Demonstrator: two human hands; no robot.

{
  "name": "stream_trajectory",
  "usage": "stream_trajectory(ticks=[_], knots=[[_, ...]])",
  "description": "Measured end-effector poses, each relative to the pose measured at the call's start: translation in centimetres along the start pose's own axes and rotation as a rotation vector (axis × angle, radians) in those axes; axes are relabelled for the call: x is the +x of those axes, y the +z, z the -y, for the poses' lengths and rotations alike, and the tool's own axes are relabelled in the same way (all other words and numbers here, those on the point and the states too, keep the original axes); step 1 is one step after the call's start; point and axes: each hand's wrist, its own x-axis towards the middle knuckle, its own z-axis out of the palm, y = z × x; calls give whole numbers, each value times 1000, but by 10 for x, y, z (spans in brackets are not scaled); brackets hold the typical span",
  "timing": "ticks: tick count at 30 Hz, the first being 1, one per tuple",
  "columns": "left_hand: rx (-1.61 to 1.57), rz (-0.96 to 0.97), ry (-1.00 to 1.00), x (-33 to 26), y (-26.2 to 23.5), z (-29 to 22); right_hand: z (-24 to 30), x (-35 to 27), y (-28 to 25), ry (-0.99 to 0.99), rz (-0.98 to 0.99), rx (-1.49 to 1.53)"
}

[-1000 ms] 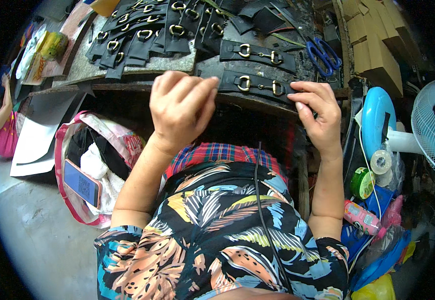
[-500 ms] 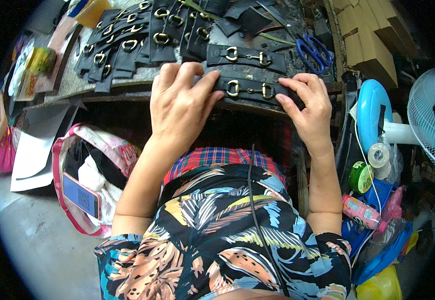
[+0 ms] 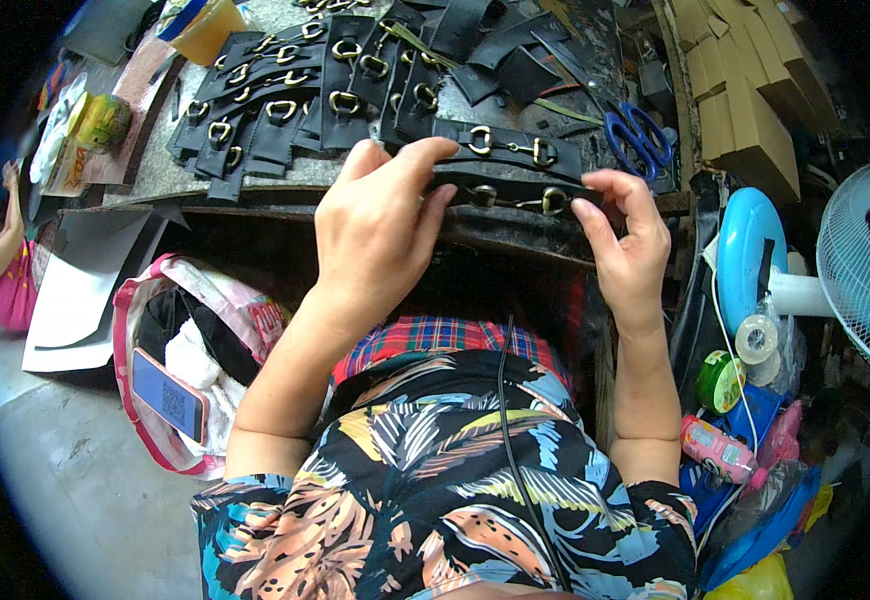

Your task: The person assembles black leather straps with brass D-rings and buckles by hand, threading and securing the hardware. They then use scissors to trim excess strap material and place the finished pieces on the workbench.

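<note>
Head view: both hands on one black strap [image 3: 520, 192] at the near edge of the workbench [image 3: 275, 194], right of centre. Left hand [image 3: 375, 225] has the strap's left end pinched between thumb and index finger; the other fingers curl in. Right hand [image 3: 627, 240] has the right end pinched, thumb on the near side, fingers beyond.

Strap runs roughly parallel to the near edge, face tipped, two gold-coloured fittings showing between the hands, joined by a thin link. Can't tell if its lower edge touches the bench.

Second strap [image 3: 511, 150], same type, lies flat just beyond the held one, fittings up. Strap pile [image 3: 340, 125] covers the left half of the bench, pieces overlapping at various angles, some ends reaching the near edge.

Scissors [image 3: 635, 137] with blue handles near the right edge, handles toward the near right corner, blades toward the far edge. Black scraps [image 3: 500, 50] toward the far edge, left of the blades. Orange-yellow tub [image 3: 210, 35] with a blue rim at the far left corner.

Off the right edge: cardboard boxes [image 3: 750, 120], white fan [image 3: 860, 260]. Below the near edge, left: pink-trimmed bag [image 3: 245, 300], phone [image 3: 170, 397] on it.
</note>
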Motion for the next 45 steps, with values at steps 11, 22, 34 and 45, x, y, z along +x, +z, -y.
stream_trajectory(ticks=[11,22,34,45], knots=[[357,123,188,29,3,11,0,34,0,-257,180,-631],[116,278,169,33,9,19,2,31,-3,-87,262,-229],[-184,124,142,30,20,19,-11,51,-7,-119,253,-90],[23,291,171,25,-6,-10,13,26,-32,-90,333,-454]])
